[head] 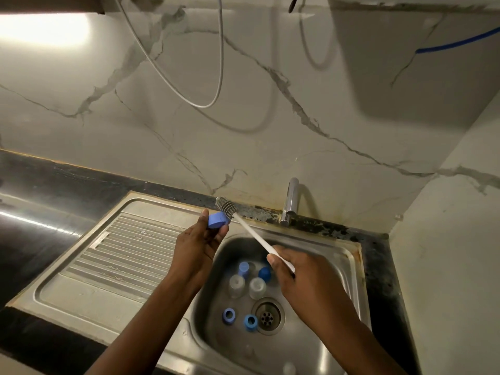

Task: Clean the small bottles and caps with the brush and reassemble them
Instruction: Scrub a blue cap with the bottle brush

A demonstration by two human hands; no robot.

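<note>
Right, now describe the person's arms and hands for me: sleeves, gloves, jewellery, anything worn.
Nothing is worn that the head view shows. The left hand and right hand have no gloves, and no ring shows on the fingers. The left forearm and right forearm carry no sleeve, watch or bracelet down to the picture's bottom edge.

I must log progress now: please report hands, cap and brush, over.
Left hand pinches blue cap; right hand grips brush, bristles at cap. Two clear bottles and four blue pieces wait in sink. Nothing blocks the brush.
</note>
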